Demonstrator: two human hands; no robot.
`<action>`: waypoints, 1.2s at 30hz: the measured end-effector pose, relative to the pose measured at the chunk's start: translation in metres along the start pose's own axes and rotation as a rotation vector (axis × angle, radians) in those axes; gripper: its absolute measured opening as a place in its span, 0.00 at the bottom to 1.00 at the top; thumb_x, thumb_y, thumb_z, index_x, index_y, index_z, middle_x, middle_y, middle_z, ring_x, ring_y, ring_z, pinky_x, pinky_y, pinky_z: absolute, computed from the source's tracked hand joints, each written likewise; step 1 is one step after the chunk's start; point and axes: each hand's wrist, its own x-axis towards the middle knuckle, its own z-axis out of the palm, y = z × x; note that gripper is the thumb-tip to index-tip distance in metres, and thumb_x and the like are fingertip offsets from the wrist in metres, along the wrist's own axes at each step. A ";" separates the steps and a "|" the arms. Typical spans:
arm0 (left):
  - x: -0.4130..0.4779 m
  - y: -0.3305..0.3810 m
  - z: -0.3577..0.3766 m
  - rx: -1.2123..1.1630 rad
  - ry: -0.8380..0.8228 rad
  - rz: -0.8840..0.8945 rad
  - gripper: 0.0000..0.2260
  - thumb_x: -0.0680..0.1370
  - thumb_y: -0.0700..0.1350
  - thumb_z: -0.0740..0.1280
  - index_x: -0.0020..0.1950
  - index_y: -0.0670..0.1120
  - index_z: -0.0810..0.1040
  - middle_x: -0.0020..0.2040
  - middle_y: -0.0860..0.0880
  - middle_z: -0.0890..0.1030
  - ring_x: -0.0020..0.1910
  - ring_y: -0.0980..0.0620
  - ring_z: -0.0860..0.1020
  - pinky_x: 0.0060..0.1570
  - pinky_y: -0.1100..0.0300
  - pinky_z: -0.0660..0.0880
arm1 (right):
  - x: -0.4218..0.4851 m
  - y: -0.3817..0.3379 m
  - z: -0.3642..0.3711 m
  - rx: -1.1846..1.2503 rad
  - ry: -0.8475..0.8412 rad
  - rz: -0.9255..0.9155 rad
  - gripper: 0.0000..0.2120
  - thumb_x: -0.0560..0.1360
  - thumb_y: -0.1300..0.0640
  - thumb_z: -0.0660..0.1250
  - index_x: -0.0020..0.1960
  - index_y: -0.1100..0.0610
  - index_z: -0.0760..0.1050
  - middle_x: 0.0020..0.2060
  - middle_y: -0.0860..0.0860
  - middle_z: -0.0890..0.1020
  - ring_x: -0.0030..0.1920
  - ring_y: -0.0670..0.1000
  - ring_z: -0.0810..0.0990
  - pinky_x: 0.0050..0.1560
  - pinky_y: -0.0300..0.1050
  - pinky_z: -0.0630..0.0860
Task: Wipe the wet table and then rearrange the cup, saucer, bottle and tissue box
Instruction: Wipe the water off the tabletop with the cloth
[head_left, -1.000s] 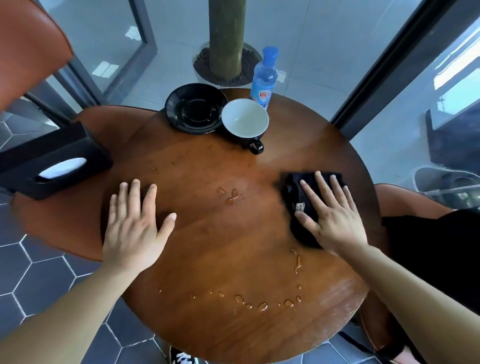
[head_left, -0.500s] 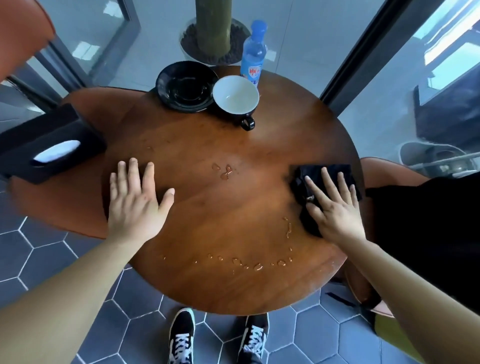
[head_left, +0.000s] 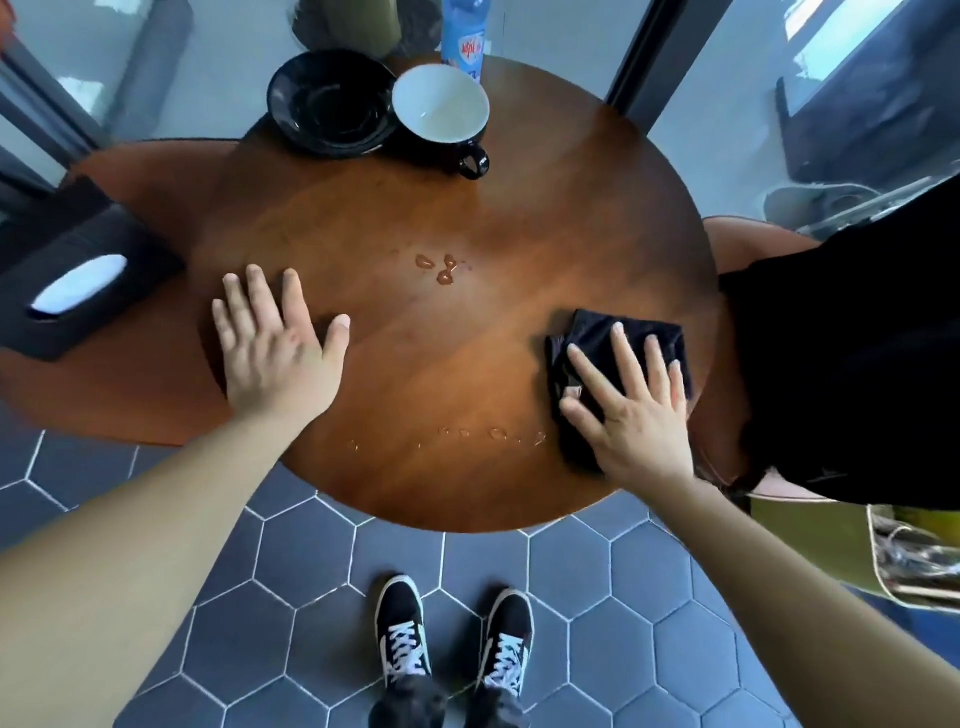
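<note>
wiping stage, barely started by the look of it. round wooden table (head_left: 545, 218) wet in two spots: small cluster of droplets (head_left: 439, 267) near the middle, thin row of drops (head_left: 498, 434) along the near edge. right hand (head_left: 631, 410) flat on a dark cloth (head_left: 597, 332) at the right side of the tabletop, fingers spread and straight, pressing down rather than gripping, nothing curled around. cloth folded, just beside the right end of the near row of drops, well apart from the middle cluster. left hand (head_left: 275, 353) flat on bare wood at the left side, fingers extended and slightly splayed, thumb out, holding nothing, probably just bracing. none of the four items placed yet, judging by the layout: black saucer (head_left: 332, 101) at the far edge, cup (head_left: 441, 106) touching or nearly touching its right rim, not on it, white inside, dark handle toward the camera. blue-labelled bottle (head_left: 462, 47) upright just behind the cup, top cut off by the frame. black tissue box (head_left: 83, 275) off to the left, on a second wooden surface overlapping the table or on the table edge, cannot tell which, white tissue showing in the slot. left to do: both wet patches, then the whole rearranging of cup, saucer, bottle, tissue box. roughly a small fraction done.
</note>
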 end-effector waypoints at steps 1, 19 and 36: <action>0.000 -0.001 0.000 0.007 0.003 0.003 0.33 0.81 0.61 0.55 0.79 0.41 0.59 0.79 0.31 0.57 0.79 0.30 0.53 0.78 0.36 0.49 | 0.015 0.003 -0.001 -0.018 0.029 0.016 0.30 0.77 0.29 0.49 0.78 0.33 0.55 0.82 0.48 0.53 0.81 0.61 0.49 0.78 0.63 0.47; 0.001 0.000 0.000 0.064 -0.002 0.007 0.34 0.82 0.62 0.53 0.80 0.41 0.56 0.80 0.32 0.55 0.80 0.31 0.52 0.78 0.37 0.48 | 0.020 -0.028 0.005 0.000 0.026 0.113 0.30 0.78 0.30 0.49 0.79 0.34 0.53 0.82 0.48 0.50 0.81 0.60 0.45 0.79 0.64 0.45; 0.000 0.000 -0.004 0.077 -0.035 -0.015 0.34 0.81 0.63 0.50 0.80 0.42 0.56 0.80 0.33 0.55 0.80 0.32 0.52 0.78 0.37 0.49 | -0.037 -0.111 0.024 -0.015 0.049 -0.153 0.30 0.79 0.31 0.51 0.78 0.38 0.60 0.82 0.51 0.54 0.80 0.66 0.49 0.77 0.68 0.49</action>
